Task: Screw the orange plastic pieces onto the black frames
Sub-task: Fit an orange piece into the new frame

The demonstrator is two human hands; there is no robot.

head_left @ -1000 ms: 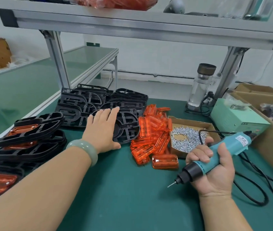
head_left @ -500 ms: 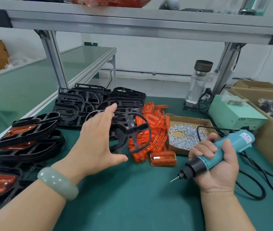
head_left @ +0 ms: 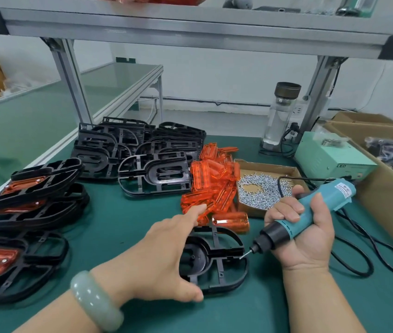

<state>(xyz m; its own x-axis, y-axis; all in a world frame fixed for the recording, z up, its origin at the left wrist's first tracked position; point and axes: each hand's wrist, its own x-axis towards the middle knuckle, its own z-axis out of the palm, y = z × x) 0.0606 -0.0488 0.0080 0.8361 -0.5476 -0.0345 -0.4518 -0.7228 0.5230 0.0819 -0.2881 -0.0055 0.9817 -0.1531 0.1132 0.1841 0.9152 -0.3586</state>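
Observation:
A bare black frame (head_left: 218, 259) lies flat on the green mat in front of me. My left hand (head_left: 164, 255) holds its left end, thumb at the near rim and index finger stretched over the far rim. My right hand (head_left: 308, 239) grips a teal electric screwdriver (head_left: 315, 210); its bit tip sits at the frame's right side. A pile of orange plastic pieces (head_left: 212, 183) lies just behind the frame, one of them (head_left: 231, 221) close to its far edge.
Bare black frames (head_left: 137, 150) are heaped at the back. Finished frames with orange inserts (head_left: 29, 193) are stacked at the left. A cardboard tray of screws (head_left: 260, 191), a green power unit (head_left: 332, 159), a bottle (head_left: 280, 116), a big carton (head_left: 387, 191) and the tool's cable (head_left: 358, 263) fill the right.
My left hand took one black frame off the back heap, carried it toward me and laid it flat on the mat. My right hand brought the screwdriver's tip down to the frame.

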